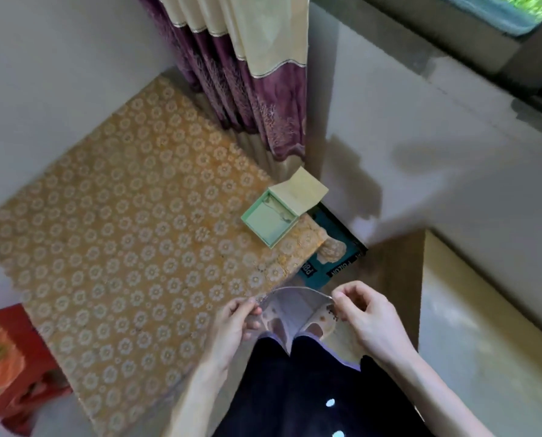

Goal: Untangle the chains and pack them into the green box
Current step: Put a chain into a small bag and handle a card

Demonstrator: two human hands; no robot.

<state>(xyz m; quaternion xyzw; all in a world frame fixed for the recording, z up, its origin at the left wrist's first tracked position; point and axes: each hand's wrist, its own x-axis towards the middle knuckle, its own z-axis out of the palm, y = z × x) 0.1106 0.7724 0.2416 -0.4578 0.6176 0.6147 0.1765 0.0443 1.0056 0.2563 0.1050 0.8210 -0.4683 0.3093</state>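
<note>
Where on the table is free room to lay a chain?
The orange cloth is bare left of the green box, up to the wall. Crowded only near the left hand and right hand, which hold a clear pouch.

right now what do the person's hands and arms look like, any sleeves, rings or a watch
Both are bare. The left hand and right hand show no gloves and no rings, and neither wrist shows a watch or bracelet. The left forearm and right forearm have no sleeve on them as far as the frame edge. No markings show, though the picture is soft.
</note>
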